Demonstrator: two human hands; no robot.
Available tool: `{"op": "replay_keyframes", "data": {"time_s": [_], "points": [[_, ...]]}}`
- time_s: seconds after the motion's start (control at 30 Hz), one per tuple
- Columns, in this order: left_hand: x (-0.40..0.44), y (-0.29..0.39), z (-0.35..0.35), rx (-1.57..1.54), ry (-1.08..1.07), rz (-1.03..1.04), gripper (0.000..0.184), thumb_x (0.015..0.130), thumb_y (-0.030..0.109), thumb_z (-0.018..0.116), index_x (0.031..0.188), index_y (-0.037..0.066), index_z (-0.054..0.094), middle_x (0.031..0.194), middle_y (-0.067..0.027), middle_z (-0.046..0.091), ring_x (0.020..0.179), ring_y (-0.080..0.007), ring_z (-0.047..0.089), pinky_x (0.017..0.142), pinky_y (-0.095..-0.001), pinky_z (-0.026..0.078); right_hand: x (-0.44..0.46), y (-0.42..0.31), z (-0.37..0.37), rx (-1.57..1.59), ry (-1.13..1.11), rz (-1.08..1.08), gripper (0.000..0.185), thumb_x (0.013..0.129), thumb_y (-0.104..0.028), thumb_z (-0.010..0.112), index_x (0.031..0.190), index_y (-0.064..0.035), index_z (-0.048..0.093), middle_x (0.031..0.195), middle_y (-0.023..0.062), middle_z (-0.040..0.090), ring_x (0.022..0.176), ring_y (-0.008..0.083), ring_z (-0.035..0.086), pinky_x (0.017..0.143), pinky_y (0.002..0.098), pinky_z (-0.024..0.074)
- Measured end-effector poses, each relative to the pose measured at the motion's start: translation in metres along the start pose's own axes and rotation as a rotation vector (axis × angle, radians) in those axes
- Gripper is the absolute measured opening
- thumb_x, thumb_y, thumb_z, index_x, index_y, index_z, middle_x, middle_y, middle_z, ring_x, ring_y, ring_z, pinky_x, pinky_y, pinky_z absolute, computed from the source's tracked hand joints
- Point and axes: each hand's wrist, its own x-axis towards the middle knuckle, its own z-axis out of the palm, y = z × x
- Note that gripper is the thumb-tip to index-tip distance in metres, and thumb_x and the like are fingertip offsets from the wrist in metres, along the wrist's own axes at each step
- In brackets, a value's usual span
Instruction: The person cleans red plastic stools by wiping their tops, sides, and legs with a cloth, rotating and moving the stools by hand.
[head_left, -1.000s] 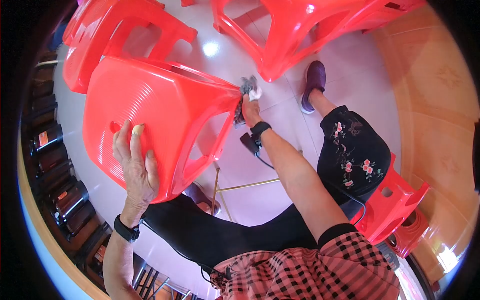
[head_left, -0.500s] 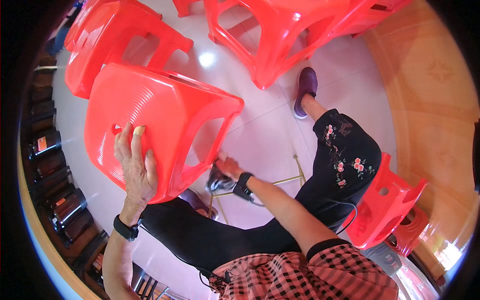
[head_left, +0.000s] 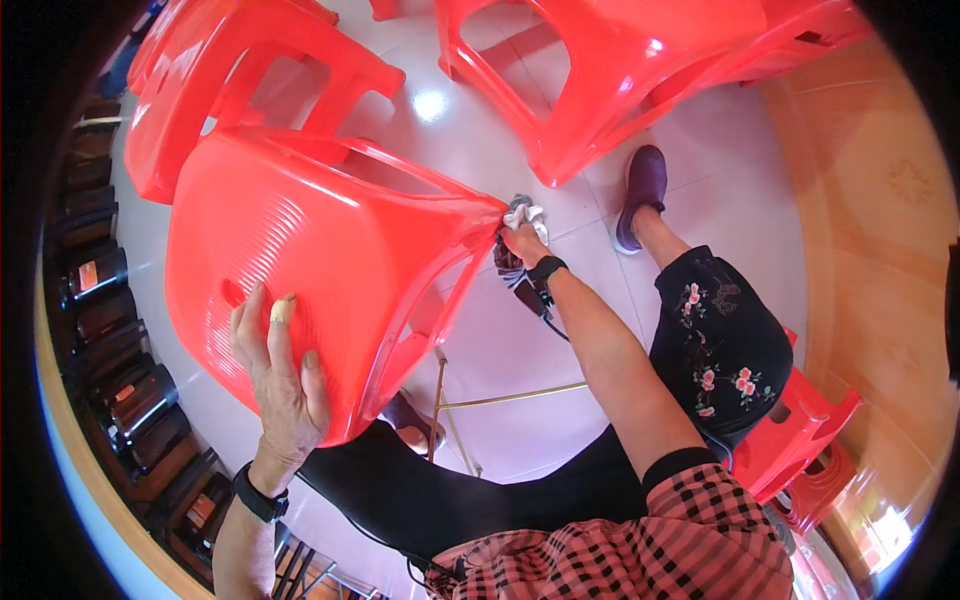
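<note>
A red plastic stool (head_left: 290,230) lies tipped on its side, its ribbed seat facing me. My left hand (head_left: 282,385) rests flat on the seat below its small hole, fingers spread, with a yellowish band round one finger. At the end of a stool leg, my right hand (head_left: 525,243) is closed on a grey and white cloth (head_left: 522,215), which touches the leg. Dark material and a black device hang beside my right wrist.
More red stools stand at the upper left (head_left: 240,75) and top (head_left: 600,70). Another stool (head_left: 800,430) is at the right. A thin gold metal frame (head_left: 510,397) is between my legs. Dark containers (head_left: 145,400) line the left, and a wooden panel (head_left: 880,200) the right.
My right hand moved from the top of the leg down near the seat, then back out to the leg's end with the cloth. My left hand stayed on the seat, and the stool shifted slightly.
</note>
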Motion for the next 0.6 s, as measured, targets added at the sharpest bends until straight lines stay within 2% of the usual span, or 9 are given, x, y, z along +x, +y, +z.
{"op": "replay_keyframes", "data": {"time_s": [0.07,0.1,0.13,0.2,0.3,0.33,0.43,0.6], "points": [[0.000,0.000,0.000,-0.006,0.003,0.004,0.044,0.086,0.017,0.042,0.127,0.003,0.041,0.139,-0.0224,0.026,0.129,-0.0417,0.022,0.106,-0.0518,0.019,-0.012,-0.014,-0.016,0.288,-0.164,0.209,0.054,0.077,-0.027,0.059,0.117,0.0081,0.049,0.108,0.0199,0.060,0.099,0.0268,0.060,0.080,0.0357,0.0473],[0.000,0.000,0.000,-0.010,0.010,0.005,0.044,0.085,0.016,0.042,0.127,0.003,0.041,0.139,-0.0225,0.026,0.129,-0.0420,0.021,0.105,-0.0519,0.019,-0.025,-0.028,-0.024,0.271,-0.094,0.223,0.050,0.077,-0.024,0.060,0.115,0.0072,0.050,0.105,0.0152,0.061,0.094,0.0206,0.059,0.077,0.0334,0.0470],[0.000,0.001,0.000,-0.011,0.026,0.005,0.044,0.085,0.016,0.042,0.127,0.003,0.041,0.139,-0.0225,0.026,0.129,-0.0420,0.021,0.105,-0.0519,0.019,-0.035,-0.029,-0.026,0.413,-0.094,0.096,0.047,0.077,-0.024,0.059,0.112,0.0072,0.052,0.103,0.0143,0.061,0.092,0.0209,0.059,0.078,0.0347,0.0470],[0.000,0.001,-0.001,-0.039,-0.003,-0.007,0.046,0.082,0.012,0.045,0.127,0.003,0.041,0.139,-0.0224,0.025,0.129,-0.0423,0.020,0.105,-0.0523,0.019,-0.045,-0.035,-0.035,0.502,-0.207,0.128,0.047,0.076,-0.025,0.060,0.110,0.0063,0.053,0.102,0.0126,0.061,0.089,0.0207,0.060,0.076,0.0333,0.0475],[0.002,0.002,0.001,-0.033,0.024,-0.008,0.047,0.080,0.010,0.046,0.126,0.003,0.041,0.138,-0.0225,0.026,0.128,-0.0427,0.020,0.105,-0.0524,0.020,-0.057,-0.050,-0.045,0.471,-0.213,0.197,0.044,0.076,-0.027,0.061,0.108,0.0041,0.055,0.100,0.0110,0.062,0.085,0.0194,0.060,0.075,0.0313,0.0478],[0.002,0.001,0.002,-0.038,0.043,-0.005,0.047,0.080,0.010,0.046,0.126,0.003,0.041,0.138,-0.0225,0.026,0.128,-0.0427,0.020,0.105,-0.0524,0.020,-0.063,-0.057,-0.051,0.466,-0.204,0.180,0.044,0.076,-0.027,0.061,0.108,0.0041,0.055,0.100,0.0110,0.062,0.085,0.0194,0.060,0.075,0.0313,0.0478],[0.005,0.001,0.005,-0.039,0.068,-0.001,0.046,0.081,0.010,0.048,0.126,0.003,0.042,0.134,-0.0228,0.029,0.126,-0.0431,0.022,0.104,-0.0508,0.023,-0.097,-0.094,-0.074,0.457,-0.390,0.115,0.042,0.076,-0.030,0.062,0.102,0.0025,0.058,0.091,0.0082,0.064,0.081,0.0157,0.062,0.072,0.0304,0.0494],[0.008,0.000,0.006,-0.071,0.141,0.012,0.046,0.080,0.009,0.050,0.125,0.003,0.044,0.133,-0.0227,0.031,0.125,-0.0428,0.025,0.105,-0.0501,0.022,-0.135,-0.139,-0.091,0.462,-0.386,0.026,0.041,0.076,-0.031,0.061,0.100,0.0022,0.058,0.089,0.0079,0.064,0.078,0.0154,0.061,0.071,0.0297,0.0495]]}}
